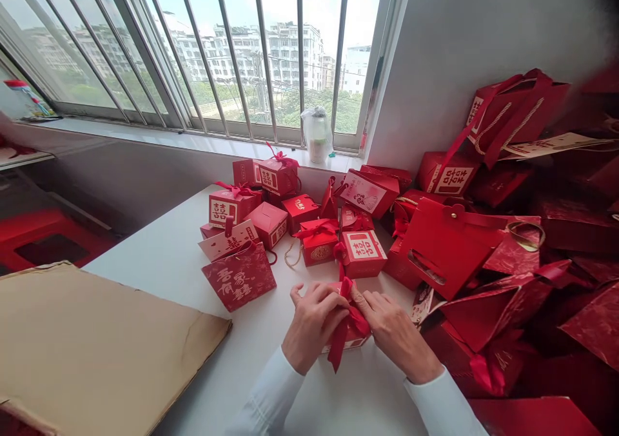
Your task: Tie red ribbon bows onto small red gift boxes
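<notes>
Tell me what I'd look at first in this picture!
The big heap of red gift bags piled by the wall on the right grabs you first. Next come the left hand and right hand, bottom middle, on a red ribbon over a small red box. Behind them, double-happiness favor boxes crowd the white table.

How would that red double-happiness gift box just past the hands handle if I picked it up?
The red double-happiness gift box looks like folded card, so probably light for its size and fairly stiff, though squeezing could dent it. Its squat, flat-sided shape suggests it would slide rather than roll or tip.
</notes>
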Motion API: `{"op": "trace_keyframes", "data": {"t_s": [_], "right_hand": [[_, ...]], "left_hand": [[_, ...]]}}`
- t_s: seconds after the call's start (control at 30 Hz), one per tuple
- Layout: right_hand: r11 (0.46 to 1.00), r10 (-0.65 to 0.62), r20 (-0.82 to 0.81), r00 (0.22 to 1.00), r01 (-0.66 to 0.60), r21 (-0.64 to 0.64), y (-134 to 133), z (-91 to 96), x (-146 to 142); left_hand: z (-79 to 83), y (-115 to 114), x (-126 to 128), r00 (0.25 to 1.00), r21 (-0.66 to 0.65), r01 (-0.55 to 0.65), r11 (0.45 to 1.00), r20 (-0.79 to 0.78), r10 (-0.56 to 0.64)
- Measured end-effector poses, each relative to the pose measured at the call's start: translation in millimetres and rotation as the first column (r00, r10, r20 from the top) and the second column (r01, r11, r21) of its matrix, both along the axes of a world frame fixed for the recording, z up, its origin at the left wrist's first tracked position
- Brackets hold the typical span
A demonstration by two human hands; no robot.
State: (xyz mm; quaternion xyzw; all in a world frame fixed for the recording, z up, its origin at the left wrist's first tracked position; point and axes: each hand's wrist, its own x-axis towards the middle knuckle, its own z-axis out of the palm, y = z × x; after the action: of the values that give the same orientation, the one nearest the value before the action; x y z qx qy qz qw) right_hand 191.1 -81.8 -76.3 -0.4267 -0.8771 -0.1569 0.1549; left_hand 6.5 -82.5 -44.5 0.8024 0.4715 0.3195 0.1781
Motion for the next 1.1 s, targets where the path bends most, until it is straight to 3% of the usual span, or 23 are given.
{"op": "trace_keyframes", "data": {"t_s": [0.3,0.47,0.63,0.77,0.9,1.0,1.1], "right_hand": [[1.000,-0.005,0.015,1.000,0.006,-0.016,5.4,16.2,12.8],[0.990,0.063,-0.233,0.970,-0.090,-0.107,6.1,17.3,16.3],[0.939,0.072,-0.511,0.857,-0.232,-0.255,0.5,10.7,17.0],[0.931,-0.061,-0.688,0.723,-0.207,-0.300,-9.8,12.4,14.3],[0.931,-0.271,-0.776,0.570,-0.050,-0.362,-28.2,18.1,5.7],[0.906,-0.372,-0.746,0.553,0.039,-0.422,-39.5,20.1,-3.4],[0.899,-0.395,-0.726,0.563,0.075,-0.431,-43.2,19.8,-11.2]], "left_hand": [[2.0,1.7,3.3,0.998,-0.067,0.031,0.997,-0.046,-0.034],[2.0,-0.1,3.1,1.000,-0.075,0.025,0.997,0.014,-0.024],[3.1,4.1,3.9,0.951,-0.203,-0.143,0.969,0.243,0.191],[12.4,17.5,3.5,0.967,-0.262,-0.161,0.951,0.152,0.206],[20.8,28.9,5.8,0.981,-0.308,-0.170,0.936,0.039,0.191],[22.8,31.6,8.6,0.984,-0.319,-0.169,0.933,0.005,0.180],[22.8,31.7,7.8,0.986,-0.324,-0.146,0.935,0.034,0.166]]}}
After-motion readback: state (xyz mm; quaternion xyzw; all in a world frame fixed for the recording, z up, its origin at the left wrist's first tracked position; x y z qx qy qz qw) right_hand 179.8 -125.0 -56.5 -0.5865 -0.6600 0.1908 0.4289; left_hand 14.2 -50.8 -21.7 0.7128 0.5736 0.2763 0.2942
